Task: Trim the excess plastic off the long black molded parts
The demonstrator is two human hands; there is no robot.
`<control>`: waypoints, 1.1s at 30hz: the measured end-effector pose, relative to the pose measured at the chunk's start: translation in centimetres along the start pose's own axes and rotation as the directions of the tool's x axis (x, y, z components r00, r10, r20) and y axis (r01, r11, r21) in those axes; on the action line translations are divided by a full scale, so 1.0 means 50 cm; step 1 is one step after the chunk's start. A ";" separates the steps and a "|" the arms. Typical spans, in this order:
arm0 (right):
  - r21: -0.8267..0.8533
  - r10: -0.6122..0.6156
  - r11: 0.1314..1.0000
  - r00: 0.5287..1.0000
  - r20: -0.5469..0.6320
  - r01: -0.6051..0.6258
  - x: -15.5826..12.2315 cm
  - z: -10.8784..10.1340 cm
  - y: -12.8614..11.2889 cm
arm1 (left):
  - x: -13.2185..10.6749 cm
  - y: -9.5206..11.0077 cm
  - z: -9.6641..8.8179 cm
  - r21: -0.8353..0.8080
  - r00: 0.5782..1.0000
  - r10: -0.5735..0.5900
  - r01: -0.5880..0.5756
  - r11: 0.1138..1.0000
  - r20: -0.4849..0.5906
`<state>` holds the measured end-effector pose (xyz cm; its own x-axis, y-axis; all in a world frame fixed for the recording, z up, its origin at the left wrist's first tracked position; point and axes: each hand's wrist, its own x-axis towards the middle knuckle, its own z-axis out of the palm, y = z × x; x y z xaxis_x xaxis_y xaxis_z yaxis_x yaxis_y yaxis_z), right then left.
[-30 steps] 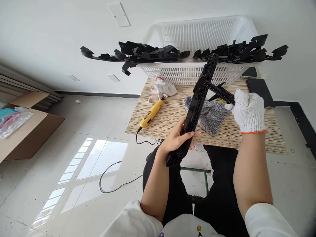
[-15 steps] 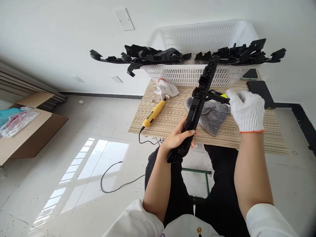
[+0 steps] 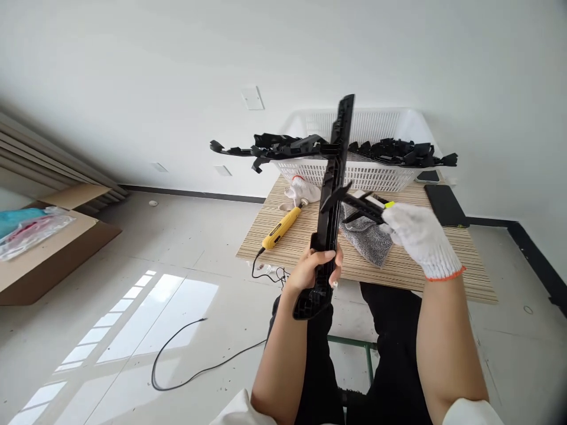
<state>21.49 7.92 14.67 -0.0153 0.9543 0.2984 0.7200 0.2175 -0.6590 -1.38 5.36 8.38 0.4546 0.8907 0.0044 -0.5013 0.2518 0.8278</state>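
Observation:
My bare left hand [image 3: 312,268] is wrapped round the lower end of a long black plastic trim piece [image 3: 330,206], which stands nearly upright over the table edge. In my right hand [image 3: 414,236], covered by a white knit glove with an orange cuff, is a black caliper [image 3: 365,206] with a light panel and a bit of yellow by the fingers. Its jaws reach across the middle of the trim piece; whether they touch it I cannot tell. Beneath the caliper lies a grey cloth [image 3: 370,242].
A white plastic basket [image 3: 381,180] bears several black trim pieces [image 3: 287,146] that overhang its sides. On the striped table [image 3: 465,265] are a yellow corded tool [image 3: 281,229], a white glove [image 3: 305,190] and a black flat device [image 3: 445,205]. A cardboard box [image 3: 57,254] stands left.
The view has tilted up. The trim piece has turned more upright in my left hand, and the caliper in my right hand now shows its jaws across the front of it.

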 end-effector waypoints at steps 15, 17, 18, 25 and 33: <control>0.342 0.133 0.920 0.973 0.189 -0.193 0.077 0.048 -0.045 | 0.095 0.035 0.048 0.124 0.995 0.053 -0.042 0.991 -0.090; 0.414 0.134 0.889 0.976 0.170 -0.194 0.087 0.059 -0.056 | 0.106 0.037 0.043 0.133 0.995 0.039 -0.026 0.991 -0.096; 0.436 0.136 0.878 0.976 0.171 -0.199 0.092 0.062 -0.062 | 0.112 0.038 0.042 0.143 0.995 0.038 -0.024 0.989 -0.095; 0.312 0.254 0.885 0.920 0.299 -0.346 0.114 0.055 -0.075 | 0.142 0.027 0.030 0.169 0.992 0.110 -0.097 0.981 -0.068; 0.123 0.212 0.970 0.977 -0.005 -0.210 0.118 0.062 -0.045 | 0.154 0.013 0.036 0.181 0.966 0.203 -0.173 0.968 -0.158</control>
<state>17.60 13.71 15.79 0.1414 0.9776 0.1558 0.6161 0.0363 -0.7868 3.13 11.70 9.96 0.2213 0.9717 0.0831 -0.4308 0.0210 0.9022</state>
